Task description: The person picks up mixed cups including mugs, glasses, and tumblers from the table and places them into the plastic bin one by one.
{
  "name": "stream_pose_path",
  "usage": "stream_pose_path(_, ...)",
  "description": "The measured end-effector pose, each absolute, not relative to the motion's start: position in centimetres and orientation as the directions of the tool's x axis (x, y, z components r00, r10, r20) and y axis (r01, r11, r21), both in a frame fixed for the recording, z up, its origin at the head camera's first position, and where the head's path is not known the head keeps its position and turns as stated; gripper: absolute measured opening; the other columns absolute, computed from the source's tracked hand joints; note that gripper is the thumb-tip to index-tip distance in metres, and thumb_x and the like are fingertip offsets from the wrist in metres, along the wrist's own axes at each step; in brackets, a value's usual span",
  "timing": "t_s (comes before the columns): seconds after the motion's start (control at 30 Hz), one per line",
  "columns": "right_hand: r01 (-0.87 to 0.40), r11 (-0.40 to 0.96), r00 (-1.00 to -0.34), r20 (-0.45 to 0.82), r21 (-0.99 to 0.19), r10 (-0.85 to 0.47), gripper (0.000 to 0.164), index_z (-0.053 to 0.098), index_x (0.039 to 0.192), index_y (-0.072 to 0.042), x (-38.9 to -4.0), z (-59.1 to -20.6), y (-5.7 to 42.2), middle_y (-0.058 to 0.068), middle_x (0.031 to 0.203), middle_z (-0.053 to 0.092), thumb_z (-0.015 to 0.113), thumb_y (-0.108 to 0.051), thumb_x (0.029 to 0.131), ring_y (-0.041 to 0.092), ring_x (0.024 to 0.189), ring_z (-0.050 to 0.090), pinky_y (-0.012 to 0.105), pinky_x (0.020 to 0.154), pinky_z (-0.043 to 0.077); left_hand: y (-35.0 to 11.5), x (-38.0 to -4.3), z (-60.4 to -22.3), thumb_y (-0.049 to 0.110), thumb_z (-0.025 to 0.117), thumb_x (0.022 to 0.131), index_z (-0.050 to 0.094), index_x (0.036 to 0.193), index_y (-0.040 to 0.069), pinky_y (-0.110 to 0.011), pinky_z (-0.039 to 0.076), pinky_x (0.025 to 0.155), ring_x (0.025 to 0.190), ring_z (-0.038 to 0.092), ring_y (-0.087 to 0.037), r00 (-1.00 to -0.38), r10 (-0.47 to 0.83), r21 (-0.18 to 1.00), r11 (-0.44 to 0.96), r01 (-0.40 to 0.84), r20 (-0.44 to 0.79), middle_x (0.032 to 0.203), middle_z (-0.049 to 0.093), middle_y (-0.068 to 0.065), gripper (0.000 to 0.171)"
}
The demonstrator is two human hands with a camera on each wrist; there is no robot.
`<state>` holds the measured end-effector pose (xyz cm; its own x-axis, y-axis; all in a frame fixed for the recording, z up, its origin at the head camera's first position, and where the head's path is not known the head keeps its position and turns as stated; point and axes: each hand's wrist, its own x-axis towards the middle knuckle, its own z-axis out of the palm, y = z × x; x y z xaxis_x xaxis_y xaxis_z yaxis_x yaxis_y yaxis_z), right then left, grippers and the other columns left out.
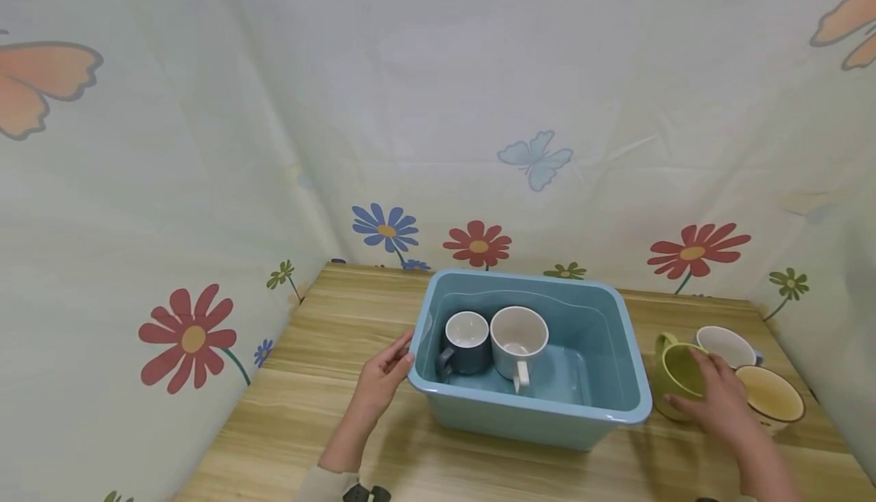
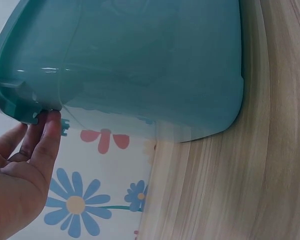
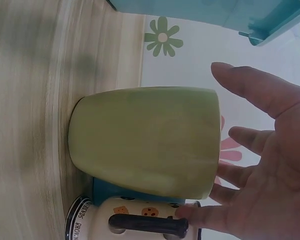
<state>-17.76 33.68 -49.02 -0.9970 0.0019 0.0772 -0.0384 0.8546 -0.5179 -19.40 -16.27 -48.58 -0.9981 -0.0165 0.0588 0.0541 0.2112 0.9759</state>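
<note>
A blue plastic bin (image 1: 506,420) stands on the table; inside, at its left, are a dark-blue mug (image 1: 469,356) with a pale interior and a white mug (image 1: 509,357). My left hand (image 1: 380,377) grips the bin's left rim, its fingertips tucked under the lip in the left wrist view (image 2: 27,160). Right of the bin stands a green mug (image 3: 145,140), upright. Over its mouth my right hand (image 1: 718,399) is spread, thumb on the near side and fingers (image 3: 250,137) around the rim, not closed on it.
Beside the green mug stand a cream mug (image 1: 772,395) with a dark rim and dark handle, and behind it a white-lined mug (image 1: 727,347) with a blue handle. A flower-and-butterfly printed curtain (image 1: 438,182) hangs behind the wood-grain table (image 1: 328,319).
</note>
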Motion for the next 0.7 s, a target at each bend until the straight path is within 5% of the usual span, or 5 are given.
stream_pose_path(0.7,-0.006,0.871,-0.999,-0.039,-0.491,-0.028,0.093,0.023,0.145,0.024,-20.0,-48.6,34.8,0.058,0.142,0.017,0.078,-0.021,0.085,0.072,0.127,0.023,0.081,0.106,0.025,-16.2,-19.1,-48.2,0.01,0.061,0.1,0.056,0.144,0.001,-0.018,0.054,0.087,0.115,0.069,-0.033,-0.998,-0.017,0.975,0.213,0.057,0.062,0.125,0.068,-0.029,0.045)
